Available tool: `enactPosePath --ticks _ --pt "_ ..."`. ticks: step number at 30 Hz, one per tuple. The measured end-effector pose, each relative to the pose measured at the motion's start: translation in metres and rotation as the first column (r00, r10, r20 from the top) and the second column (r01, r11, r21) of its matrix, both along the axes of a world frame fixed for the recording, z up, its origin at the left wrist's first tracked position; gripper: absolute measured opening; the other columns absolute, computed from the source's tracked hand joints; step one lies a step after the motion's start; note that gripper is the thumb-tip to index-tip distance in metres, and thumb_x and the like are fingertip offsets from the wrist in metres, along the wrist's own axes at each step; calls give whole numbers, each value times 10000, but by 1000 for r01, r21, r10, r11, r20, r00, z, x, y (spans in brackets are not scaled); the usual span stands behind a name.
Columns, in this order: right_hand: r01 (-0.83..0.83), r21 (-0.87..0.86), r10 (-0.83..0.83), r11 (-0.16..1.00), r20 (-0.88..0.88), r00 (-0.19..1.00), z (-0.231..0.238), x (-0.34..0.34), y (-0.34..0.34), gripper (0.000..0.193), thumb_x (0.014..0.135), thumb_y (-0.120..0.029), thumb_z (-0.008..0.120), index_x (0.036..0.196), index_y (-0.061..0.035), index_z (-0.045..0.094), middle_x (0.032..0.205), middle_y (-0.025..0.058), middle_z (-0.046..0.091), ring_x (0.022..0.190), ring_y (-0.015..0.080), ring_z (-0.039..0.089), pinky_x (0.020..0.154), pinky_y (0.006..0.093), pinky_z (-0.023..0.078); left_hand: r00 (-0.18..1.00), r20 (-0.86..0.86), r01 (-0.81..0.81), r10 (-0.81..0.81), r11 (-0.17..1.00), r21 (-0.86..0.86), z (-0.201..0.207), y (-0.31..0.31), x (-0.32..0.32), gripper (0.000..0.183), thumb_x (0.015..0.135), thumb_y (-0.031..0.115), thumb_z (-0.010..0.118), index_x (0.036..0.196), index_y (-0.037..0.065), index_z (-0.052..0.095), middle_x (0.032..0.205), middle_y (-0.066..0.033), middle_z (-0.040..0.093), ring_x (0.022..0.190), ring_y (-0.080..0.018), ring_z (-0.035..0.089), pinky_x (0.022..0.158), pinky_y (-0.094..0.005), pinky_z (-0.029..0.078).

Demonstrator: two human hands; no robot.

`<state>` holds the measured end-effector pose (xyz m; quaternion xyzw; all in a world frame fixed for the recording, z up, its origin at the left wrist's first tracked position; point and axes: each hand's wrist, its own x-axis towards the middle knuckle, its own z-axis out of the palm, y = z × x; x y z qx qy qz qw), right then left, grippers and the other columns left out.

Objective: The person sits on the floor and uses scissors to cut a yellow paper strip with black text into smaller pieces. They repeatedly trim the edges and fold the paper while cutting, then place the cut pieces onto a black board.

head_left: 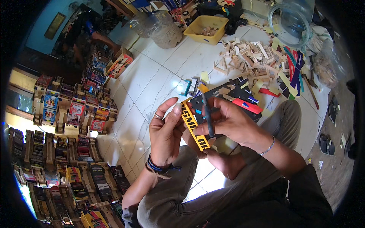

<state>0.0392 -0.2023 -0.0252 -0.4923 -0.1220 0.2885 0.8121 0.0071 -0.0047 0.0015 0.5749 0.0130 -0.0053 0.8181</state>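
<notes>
Biggest thing going on is the white tiled floor [152,76], which the person is sitting on with knees up in grey trousers [182,197]. Down the left side there's a huge spread of little wooden toy trucks [76,110] with colourful printed panels, packed in rows right up to the edge of view. Top middle there's a big clear plastic jar [164,28] lying near a yellow plastic tub [205,28] with small bits inside, and just right of that a messy heap of pale wood offcuts [247,57] with coloured sticker strips [292,68] lying beside it. A coil of clear tubing [289,21] sits up in the top right corner, and a sandal [326,144] is on the dirt at the far right. Now the hands: the left hand [164,131], wearing a ring and a dark braided wristband, has thumb and fingers pinched on a yellow sticker strip [192,127] with black lettering, held up in front of the chest between both hands. The right hand [232,121], with a thin silver bracelet, is closed around a pair of dark scissors [207,117], whose blades sit right across the strip. Behind the hands there's a black board [232,91] with more red and blue stickers on it.
</notes>
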Motion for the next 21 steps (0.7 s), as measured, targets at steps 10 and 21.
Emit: enactPosePath --ticks 10,21 --pt "23 -30 -24 999 -13 1000 -1 -1 4 566 811 -120 878 1246 -16 531 984 90 735 903 131 710 796 279 573 998 42 -45 44 999 18 -4 5 1 405 1006 142 673 1373 88 511 1159 -184 718 1084 -277 703 928 -397 581" --pt "126 -153 -104 980 145 984 5 -6 3 542 824 -108 873 1238 -37 531 1005 59 710 934 95 677 793 257 554 999 -16 29 -29 1000 5 2 4 -1 403 1091 364 498 1333 45 543 1253 -176 679 1138 -274 680 1000 -420 545"
